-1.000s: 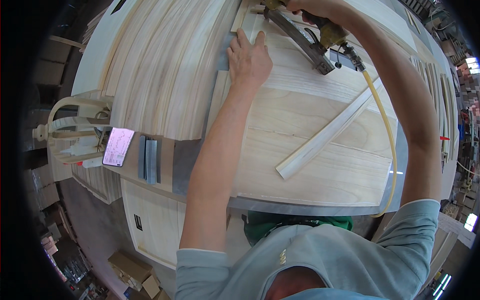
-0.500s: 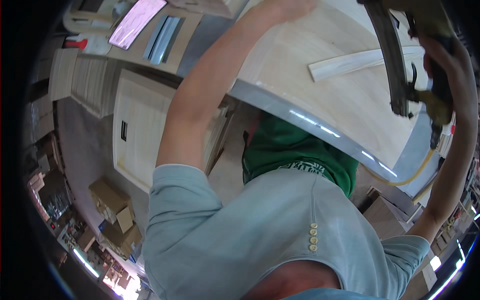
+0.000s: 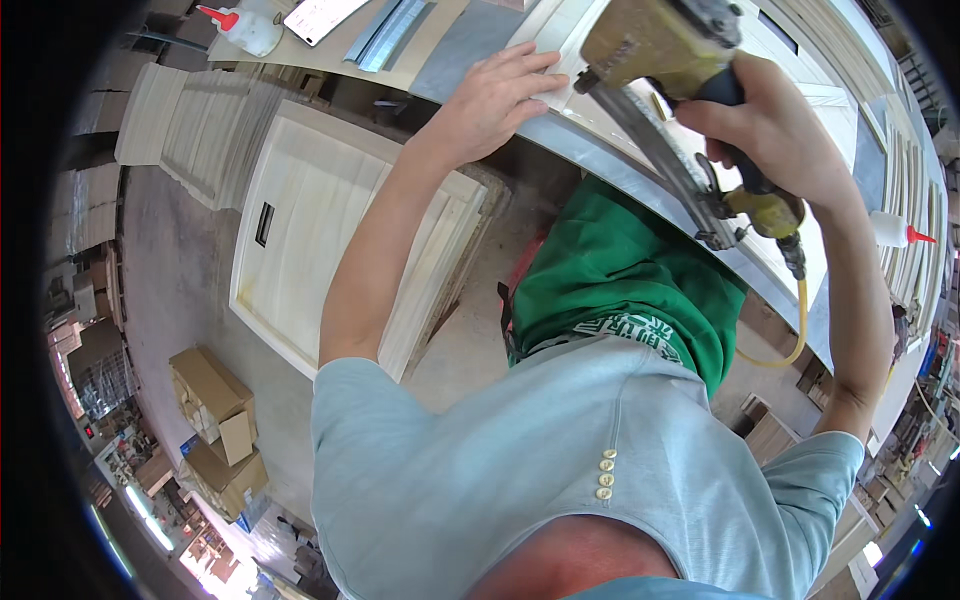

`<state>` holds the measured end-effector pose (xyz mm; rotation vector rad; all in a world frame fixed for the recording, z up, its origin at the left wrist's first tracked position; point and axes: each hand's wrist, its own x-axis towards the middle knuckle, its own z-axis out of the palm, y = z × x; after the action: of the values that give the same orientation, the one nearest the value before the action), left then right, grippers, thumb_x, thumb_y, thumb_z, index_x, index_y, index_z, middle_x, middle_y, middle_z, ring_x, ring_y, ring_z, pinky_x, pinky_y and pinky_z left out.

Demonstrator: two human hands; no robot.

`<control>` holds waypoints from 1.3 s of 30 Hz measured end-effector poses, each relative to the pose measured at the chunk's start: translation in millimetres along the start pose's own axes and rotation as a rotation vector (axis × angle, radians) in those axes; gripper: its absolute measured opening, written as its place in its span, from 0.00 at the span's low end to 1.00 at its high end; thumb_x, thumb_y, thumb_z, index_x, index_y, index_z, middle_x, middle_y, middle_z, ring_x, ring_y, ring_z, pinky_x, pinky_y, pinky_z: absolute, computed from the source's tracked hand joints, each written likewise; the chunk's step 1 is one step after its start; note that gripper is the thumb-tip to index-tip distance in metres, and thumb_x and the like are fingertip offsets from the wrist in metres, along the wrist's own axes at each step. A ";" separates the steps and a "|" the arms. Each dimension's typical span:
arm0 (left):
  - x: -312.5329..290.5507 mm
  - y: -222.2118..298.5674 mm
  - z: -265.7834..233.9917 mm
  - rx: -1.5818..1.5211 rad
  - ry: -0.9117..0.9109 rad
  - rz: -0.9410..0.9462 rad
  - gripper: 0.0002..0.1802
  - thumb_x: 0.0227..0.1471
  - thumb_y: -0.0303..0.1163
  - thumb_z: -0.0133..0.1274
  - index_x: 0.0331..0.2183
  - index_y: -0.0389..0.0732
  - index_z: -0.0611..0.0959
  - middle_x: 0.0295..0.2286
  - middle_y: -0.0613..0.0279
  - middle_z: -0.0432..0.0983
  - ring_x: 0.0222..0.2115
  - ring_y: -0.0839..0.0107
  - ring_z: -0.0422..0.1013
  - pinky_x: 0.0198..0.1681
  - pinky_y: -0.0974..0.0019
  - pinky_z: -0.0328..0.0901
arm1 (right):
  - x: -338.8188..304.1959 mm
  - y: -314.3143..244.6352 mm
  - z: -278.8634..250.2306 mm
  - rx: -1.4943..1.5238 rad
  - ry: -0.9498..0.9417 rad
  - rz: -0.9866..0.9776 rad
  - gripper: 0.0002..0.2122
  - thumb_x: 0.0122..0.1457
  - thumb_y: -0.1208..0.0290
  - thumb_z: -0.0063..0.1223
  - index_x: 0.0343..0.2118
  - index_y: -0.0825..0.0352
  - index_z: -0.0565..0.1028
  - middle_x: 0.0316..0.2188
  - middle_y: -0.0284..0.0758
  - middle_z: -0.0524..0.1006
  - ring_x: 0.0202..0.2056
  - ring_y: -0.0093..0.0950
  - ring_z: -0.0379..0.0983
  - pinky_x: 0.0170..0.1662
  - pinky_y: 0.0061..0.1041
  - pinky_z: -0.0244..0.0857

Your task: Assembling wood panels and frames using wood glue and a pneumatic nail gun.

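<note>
My right hand (image 3: pixel 775 125) is wrapped round the black handle of a yellow-and-black nail gun (image 3: pixel 655 45), with a yellow air hose (image 3: pixel 803 315) at its lower end. The nail gun is tilted over the pale wooden panel (image 3: pixel 800 262) on the bench, its long magazine slanting towards the bench's near edge. Left of it, my left hand (image 3: pixel 500 100) has its fingers apart, with the fingertips at the panel's left edge. The gun hides much of the panel, and its nose tip is not clearly seen.
A metal-edged bench (image 3: pixel 590 155) runs in front of me. On it are metal strips (image 3: pixel 395 35), a phone (image 3: pixel 320 15), a glue bottle (image 3: pixel 250 32) and a second glue bottle (image 3: pixel 890 230). Finished-looking panels (image 3: pixel 330 210) are stacked at lower left, near cardboard boxes (image 3: pixel 212 395).
My left hand has come back from the far part of the panel to its near left edge. The nail gun in my right hand has moved left, over the near edge.
</note>
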<state>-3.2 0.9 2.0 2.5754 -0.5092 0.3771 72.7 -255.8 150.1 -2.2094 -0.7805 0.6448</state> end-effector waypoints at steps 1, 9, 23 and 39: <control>-0.5 -0.3 0.9 0.015 0.018 0.001 0.17 0.50 0.31 0.54 0.44 0.42 0.79 0.53 0.61 0.67 0.57 0.58 0.58 0.57 0.56 0.55 | 2.7 -2.9 5.5 0.008 -0.012 -0.006 0.12 0.50 0.69 0.56 0.28 0.75 0.71 0.15 0.33 0.71 0.17 0.18 0.68 0.21 0.20 0.62; 0.0 0.6 4.8 0.089 0.047 0.029 0.17 0.48 0.31 0.57 0.42 0.40 0.79 0.51 0.61 0.69 0.56 0.59 0.60 0.54 0.55 0.58 | 3.0 0.4 9.9 -0.003 -0.001 -0.001 0.11 0.52 0.70 0.56 0.29 0.74 0.71 0.16 0.33 0.72 0.16 0.17 0.68 0.21 0.18 0.62; 1.0 10.7 -3.5 0.017 0.075 -0.052 0.16 0.49 0.32 0.55 0.43 0.42 0.79 0.49 0.59 0.70 0.55 0.58 0.61 0.54 0.57 0.58 | -11.2 5.8 -10.2 -0.054 0.045 0.071 0.11 0.51 0.70 0.55 0.28 0.76 0.71 0.16 0.33 0.72 0.18 0.19 0.70 0.23 0.20 0.64; 127.8 -20.7 54.7 0.053 0.271 0.146 0.06 0.47 0.28 0.53 0.27 0.37 0.82 0.34 0.58 0.75 0.42 0.58 0.68 0.47 0.58 0.63 | -89.7 49.1 -56.5 0.095 0.368 0.347 0.11 0.51 0.71 0.57 0.33 0.72 0.70 0.18 0.31 0.72 0.18 0.19 0.69 0.21 0.19 0.62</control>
<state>128.7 -46.4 -7.8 2.4900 -0.5952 0.7870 62.8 -370.8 168.6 -2.3006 -0.1778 0.4047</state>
